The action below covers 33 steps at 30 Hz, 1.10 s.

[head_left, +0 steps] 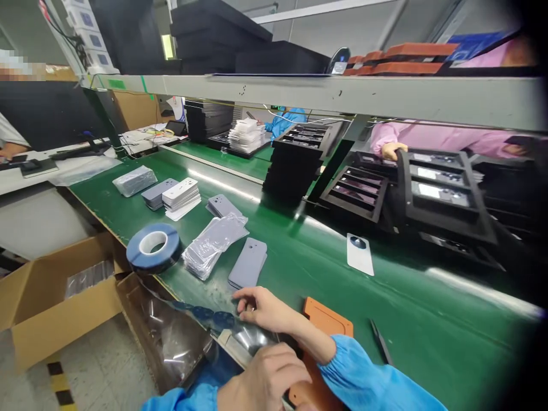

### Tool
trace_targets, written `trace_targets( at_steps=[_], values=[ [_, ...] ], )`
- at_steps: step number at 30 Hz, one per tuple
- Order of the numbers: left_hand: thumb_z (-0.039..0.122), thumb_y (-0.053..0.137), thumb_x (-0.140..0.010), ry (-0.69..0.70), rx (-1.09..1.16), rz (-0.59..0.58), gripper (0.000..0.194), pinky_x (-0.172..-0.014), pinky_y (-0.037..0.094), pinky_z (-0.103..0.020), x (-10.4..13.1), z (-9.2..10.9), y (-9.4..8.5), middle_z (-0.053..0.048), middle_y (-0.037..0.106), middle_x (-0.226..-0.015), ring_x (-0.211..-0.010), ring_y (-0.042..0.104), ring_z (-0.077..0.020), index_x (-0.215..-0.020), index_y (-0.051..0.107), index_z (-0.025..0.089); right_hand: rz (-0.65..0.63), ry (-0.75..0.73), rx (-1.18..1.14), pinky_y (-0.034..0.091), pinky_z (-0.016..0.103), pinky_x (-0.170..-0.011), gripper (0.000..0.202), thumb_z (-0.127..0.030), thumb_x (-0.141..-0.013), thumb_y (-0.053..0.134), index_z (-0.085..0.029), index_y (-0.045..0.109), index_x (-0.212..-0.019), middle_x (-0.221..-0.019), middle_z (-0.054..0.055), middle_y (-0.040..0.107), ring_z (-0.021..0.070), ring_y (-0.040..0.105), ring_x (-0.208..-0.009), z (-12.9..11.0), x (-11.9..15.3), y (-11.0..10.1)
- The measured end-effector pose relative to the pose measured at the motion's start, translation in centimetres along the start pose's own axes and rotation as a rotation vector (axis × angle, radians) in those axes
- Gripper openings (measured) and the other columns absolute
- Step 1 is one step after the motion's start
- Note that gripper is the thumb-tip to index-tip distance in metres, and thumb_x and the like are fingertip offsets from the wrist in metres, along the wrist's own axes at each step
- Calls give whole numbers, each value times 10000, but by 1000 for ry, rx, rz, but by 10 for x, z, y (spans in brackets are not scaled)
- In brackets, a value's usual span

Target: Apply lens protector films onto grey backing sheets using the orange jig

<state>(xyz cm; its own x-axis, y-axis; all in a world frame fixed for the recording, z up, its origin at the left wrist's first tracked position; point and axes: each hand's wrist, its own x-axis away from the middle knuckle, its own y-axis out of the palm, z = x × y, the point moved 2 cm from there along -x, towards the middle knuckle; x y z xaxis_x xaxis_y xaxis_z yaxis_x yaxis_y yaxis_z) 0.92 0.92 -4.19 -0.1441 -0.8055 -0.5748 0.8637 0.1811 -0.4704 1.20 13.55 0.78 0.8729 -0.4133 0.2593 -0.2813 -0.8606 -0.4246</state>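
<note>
My right hand [268, 309] hovers past the bench edge with its fingers loosely bent and apart, and no object shows in it. Beneath it runs a clear strip with blue round pieces [214, 318], coming from the blue tape roll [153, 246]. The strip passes by a pale flat bar [233, 347]. My left hand [265, 377] is lower and closer to me, its fingers folded down; what they hold is hidden. Beside and partly under my hands lies an orange plate [329, 318]. Black tweezers [380, 342] rest to the right.
Grey phone-shaped sheets [248, 262], plastic-wrapped stacks [214, 242] and a white stack [182, 197] stand on the green bench. A white card [359, 254] lies farther right. Black trays [445, 188] are by a co-worker's hand [393, 150]. A cardboard box [68, 319] sits lower left.
</note>
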Motion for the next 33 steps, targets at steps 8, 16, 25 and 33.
trace_targets(
  at_steps=[8,16,25,33],
  values=[
    [267,475,-1003,33,-25,154,229,-684,598,-363,33,19,-63,-102,770,-858,-754,715,-231,-1082,682,213,200,-168,312,531,327,-848,296,-219,-911,639,-205,709,-1198,-1065,75,725,204,672,-919,19,6,5],
    [143,563,-926,-330,-324,132,186,-770,591,-376,48,13,-95,-95,733,-935,-850,692,-231,-1079,656,193,223,-79,229,518,306,-769,355,-423,-964,612,-195,716,-1215,-964,52,754,186,678,-794,22,18,-7],
    [515,545,-980,-284,-566,-368,772,-1166,360,-619,53,14,-56,-182,338,-1654,-1526,305,-401,-1607,307,132,164,55,-109,499,275,-646,493,-518,-905,666,-143,697,-1223,-787,9,722,142,624,-652,35,29,-45],
    [627,555,-939,-216,-433,-486,866,-1207,281,-595,20,2,-40,-202,290,-1669,-1549,242,-412,-1597,321,115,538,27,239,514,430,-1016,390,-475,-953,621,-210,699,-1228,-1230,96,722,252,670,-1119,30,90,-76]
  ],
)
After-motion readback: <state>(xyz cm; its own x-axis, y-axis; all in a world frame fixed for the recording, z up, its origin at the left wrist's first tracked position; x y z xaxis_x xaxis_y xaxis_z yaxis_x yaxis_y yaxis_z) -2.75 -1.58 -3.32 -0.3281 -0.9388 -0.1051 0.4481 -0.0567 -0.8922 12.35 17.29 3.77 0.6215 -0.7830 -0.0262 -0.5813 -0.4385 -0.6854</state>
